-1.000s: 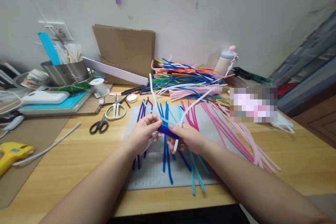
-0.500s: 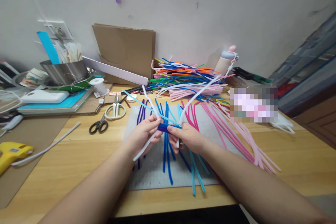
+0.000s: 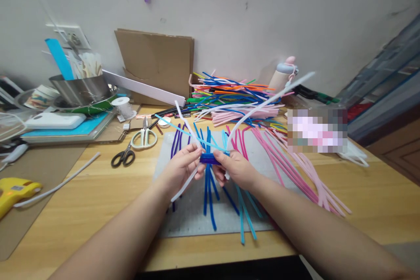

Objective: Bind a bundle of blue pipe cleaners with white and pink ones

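At three o'clock, a pixelated patch (image 3: pixel 317 131) is hiding what is lying there. Near nine o'clock, the left edge is cutting off the yellow glue gun (image 3: pixel 18 190). Centrally, the right hand (image 3: pixel 239 168) is covering part of the blue bundle (image 3: pixel 209 158). Towards two o'clock, the white stem (image 3: pixel 271 104) is blurring.

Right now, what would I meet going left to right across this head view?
Yellow glue gun → black-handled scissors → cream-handled scissors → left hand → blue bundle → right hand → bottle with a pink top.
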Available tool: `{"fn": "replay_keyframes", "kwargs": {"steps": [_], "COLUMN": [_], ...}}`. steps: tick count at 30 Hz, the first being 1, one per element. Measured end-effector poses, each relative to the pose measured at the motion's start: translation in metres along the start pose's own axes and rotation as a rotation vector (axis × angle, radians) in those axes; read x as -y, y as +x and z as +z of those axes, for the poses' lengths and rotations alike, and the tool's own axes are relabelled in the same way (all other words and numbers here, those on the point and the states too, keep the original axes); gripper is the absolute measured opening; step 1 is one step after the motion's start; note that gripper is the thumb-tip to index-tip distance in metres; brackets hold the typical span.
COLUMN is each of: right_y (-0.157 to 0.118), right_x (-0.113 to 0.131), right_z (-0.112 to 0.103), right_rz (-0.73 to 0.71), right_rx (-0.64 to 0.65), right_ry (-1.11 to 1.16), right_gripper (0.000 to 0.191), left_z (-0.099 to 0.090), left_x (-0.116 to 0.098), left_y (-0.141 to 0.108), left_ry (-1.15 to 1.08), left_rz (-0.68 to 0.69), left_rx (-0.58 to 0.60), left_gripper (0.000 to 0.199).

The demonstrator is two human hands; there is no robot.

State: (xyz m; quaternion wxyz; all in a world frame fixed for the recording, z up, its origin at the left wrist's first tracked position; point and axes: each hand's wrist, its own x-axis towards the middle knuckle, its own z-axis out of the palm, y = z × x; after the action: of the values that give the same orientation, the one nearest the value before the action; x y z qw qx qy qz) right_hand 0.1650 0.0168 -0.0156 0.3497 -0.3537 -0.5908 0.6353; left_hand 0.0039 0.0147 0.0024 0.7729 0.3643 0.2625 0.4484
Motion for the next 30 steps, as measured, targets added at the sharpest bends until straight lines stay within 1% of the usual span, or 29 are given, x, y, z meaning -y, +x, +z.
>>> {"fn": "replay_keyframes", "kwargs": {"steps": [2,4,8,11,13,15,22,30], "right_y": [-0.0008,-0.0012,-0.0017,-0.0025,-0.0035,-0.0048,-0.0082,-0.0086], "right_x": [0.0011,0.0021,0.0035,0.0034,0.0032,0.0035,0.0091,0.0083], "right_z": [-0.0016,-0.0026,-0.0010,0.0024,0.0043,0.0054,0.0069,0.0047], "right_rz": [-0.020,-0.029,-0.051,-0.055,-0.064,-0.074,-0.084,-0.100], "right_rx": [0.006,0.008,-0.004,-0.033,-0.045,-0.039,0.002,0.039], "right_ry": [-0.075,-0.146,-0.268,-0.290,-0.281,-0.264,-0.164,-0.157], "right_gripper": [0.057,0.057,0.057,0.058,0.059,0.058,0.056,0.056], "left_z": [0.0010,0.0017,0.0016,0.0020,0.0029,0.0035,0.0033,0.0070], "left_x": [-0.0015,-0.0020,0.0007,0.0039,0.0053,0.0061,0.0069,0.0045], "left_y": [-0.0014,-0.0023,-0.0026,-0.0024,-0.0023,-0.0022,-0.0019,-0.0034], "left_ry": [0.061,0.170,0.418,0.509,0.518,0.505,0.347,0.311], "left_rz": [-0.018,-0.012,0.034,0.121,0.187,0.227,0.248,0.256], "left_rx": [0.014,-0.016,-0.109,-0.214,-0.289,-0.321,-0.294,-0.329], "left_gripper": [0.017,0.019,0.025,0.028,0.028,0.029,0.028,0.030]}}
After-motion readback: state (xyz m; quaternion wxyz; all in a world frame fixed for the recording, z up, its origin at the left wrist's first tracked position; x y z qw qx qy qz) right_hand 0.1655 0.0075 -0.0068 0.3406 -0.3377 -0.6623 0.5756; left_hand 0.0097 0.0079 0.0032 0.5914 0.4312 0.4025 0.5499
